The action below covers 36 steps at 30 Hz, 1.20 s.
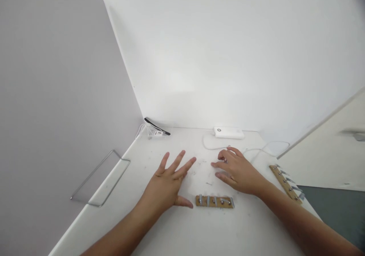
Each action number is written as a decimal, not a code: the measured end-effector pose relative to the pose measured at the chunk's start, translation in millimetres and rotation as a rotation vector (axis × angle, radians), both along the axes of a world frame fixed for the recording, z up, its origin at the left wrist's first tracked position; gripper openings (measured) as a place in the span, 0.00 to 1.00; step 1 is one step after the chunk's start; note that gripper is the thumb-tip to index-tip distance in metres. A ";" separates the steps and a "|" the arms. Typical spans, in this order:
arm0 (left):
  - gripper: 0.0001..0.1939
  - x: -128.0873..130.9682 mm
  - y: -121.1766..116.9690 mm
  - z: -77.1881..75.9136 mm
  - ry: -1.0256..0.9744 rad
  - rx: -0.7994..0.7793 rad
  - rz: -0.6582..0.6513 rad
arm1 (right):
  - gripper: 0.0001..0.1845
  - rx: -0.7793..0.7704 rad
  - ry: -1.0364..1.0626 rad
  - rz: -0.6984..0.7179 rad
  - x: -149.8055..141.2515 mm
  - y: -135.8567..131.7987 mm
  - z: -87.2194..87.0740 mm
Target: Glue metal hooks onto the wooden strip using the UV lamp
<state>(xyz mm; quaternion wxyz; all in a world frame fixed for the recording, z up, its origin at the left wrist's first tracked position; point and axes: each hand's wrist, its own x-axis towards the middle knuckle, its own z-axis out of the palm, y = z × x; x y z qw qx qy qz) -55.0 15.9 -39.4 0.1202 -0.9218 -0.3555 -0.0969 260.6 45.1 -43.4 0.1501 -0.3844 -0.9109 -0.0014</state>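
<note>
Lying near two bare hands (167, 184) (242, 172) are two wooden strips (211, 201) (284, 184).

white box (229, 133) by back wall (213, 58) | grey panel (57, 77) left | wire frame (115, 182)

Site: indoors, probably an office-type workstation; exact kind cannot be told. Evidence: plain white table (228, 231) against white wall (199, 58), grey partition (57, 77) at left, white device (229, 133) with cable (210, 148) at rear.
</note>
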 end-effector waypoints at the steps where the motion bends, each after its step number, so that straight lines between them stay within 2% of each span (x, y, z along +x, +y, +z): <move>1: 0.37 0.5 -0.2 1.5 -0.003 -0.015 -0.028 | 0.18 0.001 0.000 0.012 0.4 0.5 -0.3; 9: 0.41 -2.8 5.4 9.1 -0.063 -0.214 -0.081 | 0.13 0.015 0.072 -0.001 4.0 2.2 0.3; 14: 0.31 1.8 2.6 14.3 -0.144 -0.294 -0.153 | 0.09 0.096 0.188 -0.064 8.8 -7.7 16.8; 18: 0.28 5.9 2.5 12.0 -0.185 -0.376 -0.177 | 0.12 0.025 0.307 -0.226 15.0 -32.9 33.5; 20: 0.21 8.3 2.1 9.4 -0.208 -0.404 -0.164 | 0.13 0.002 0.349 -0.307 19.0 -47.1 33.3; 22: 0.16 10.6 1.5 6.2 -0.227 -0.428 -0.154 | 0.13 0.024 0.308 -0.323 23.8 -58.3 25.6; 25: 0.13 13.4 1.5 0.3 -0.252 -0.477 -0.147 | 0.13 0.001 0.234 -0.287 32.2 -67.2 8.4; 28: 0.09 15.0 2.7 -5.7 -0.274 -0.508 -0.119 | 0.12 -0.143 0.255 -0.206 39.1 -69.7 -1.8; 32: 0.06 15.3 3.7 -9.4 -0.290 -0.506 -0.082 | 0.15 -0.258 0.308 -0.124 42.4 -71.3 1.4; 36: 0.06 15.2 3.3 -6.1 -0.289 -0.525 -0.061 | 0.18 -0.310 0.317 -0.080 40.3 -75.7 9.7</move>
